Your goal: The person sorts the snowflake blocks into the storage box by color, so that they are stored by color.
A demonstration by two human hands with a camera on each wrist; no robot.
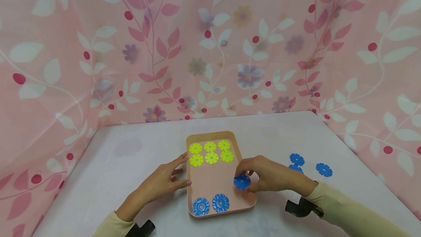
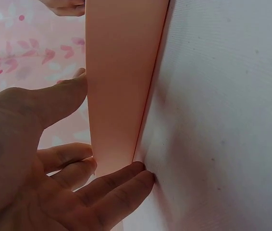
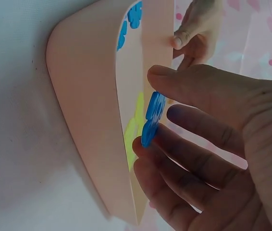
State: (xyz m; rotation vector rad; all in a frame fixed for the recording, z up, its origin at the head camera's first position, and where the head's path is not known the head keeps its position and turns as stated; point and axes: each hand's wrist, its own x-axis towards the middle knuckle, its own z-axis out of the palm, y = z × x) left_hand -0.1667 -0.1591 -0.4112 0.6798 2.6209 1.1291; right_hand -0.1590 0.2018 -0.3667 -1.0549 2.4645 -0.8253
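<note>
A pink rectangular tray (image 1: 210, 182) stands on the table. My right hand (image 1: 269, 175) pinches a blue notched disc (image 1: 242, 182) between thumb and fingers, over the tray's right side; the right wrist view shows this blue disc (image 3: 154, 118) nearly edge-on. Against the tray's left wall rests my left hand (image 1: 159, 184), and in the left wrist view its fingertips (image 2: 143, 175) reach the foot of that wall. Two blue discs, one at the near left corner (image 1: 201, 206) and one beside it (image 1: 220, 202), lie inside. Several yellow-green notched discs (image 1: 211, 158) fill two rows at the far end.
Three loose blue discs lie on the white-covered table (image 1: 148, 142) right of the tray: one disc (image 1: 324, 170) apart, another disc (image 1: 297, 159) close to a disc (image 1: 295, 168) partly hidden by my right hand. A pink floral curtain (image 1: 210, 54) surrounds the table's back and sides.
</note>
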